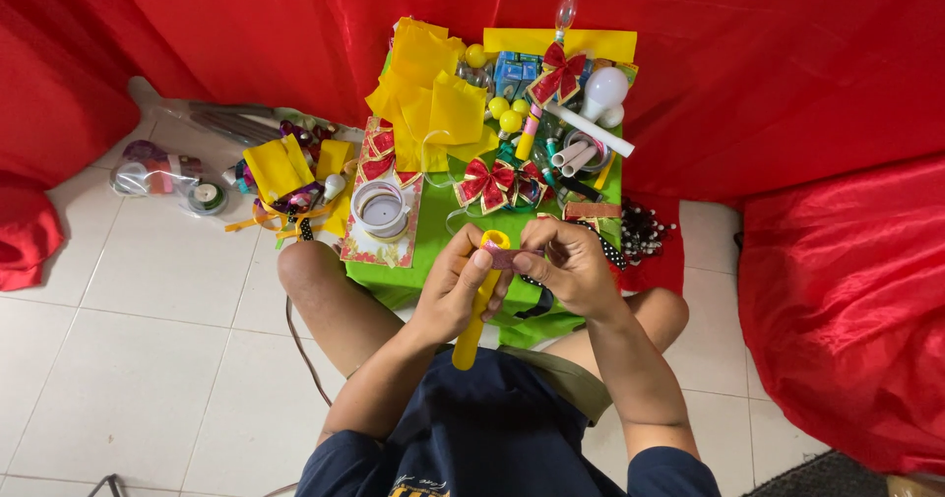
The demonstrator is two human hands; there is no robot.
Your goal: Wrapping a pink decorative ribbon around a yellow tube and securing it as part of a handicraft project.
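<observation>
Obs., head view. You sit on the white tiled floor (pixel 148 359), knees apart, with the green board (pixel 433 231) directly ahead of you; all positions below are given relative to that board.

Left hand (pixel 455 285): closed around a yellow tube (pixel 479 300), held at the board's near edge, roughly upright and slightly tilted, its lower end pointing down toward your lap. The tube's open top sits just above your thumb.

Right hand (pixel 571 266): fingers pinched shut on a short strip of dull red ribbon (pixel 500 257), which lies against the tube's upper part. The two hands are touching or nearly so at the ribbon; cannot tell which.

On the board: a white tape roll (pixel 381 209) on a patterned card at its left side; a red bow with gold edging (pixel 497 182) near its middle; yellow paper sheets (pixel 428 89) at its far left; a second red bow (pixel 557 74) on a decorated stick at its far side; white light bulbs (pixel 604 92) at its far right corner.

Left of the board, on the floor: more yellow paper (pixel 279 167) and a clear bag of spools (pixel 162 177). Red fabric (pixel 787 84) hangs behind and to the right of the board.
</observation>
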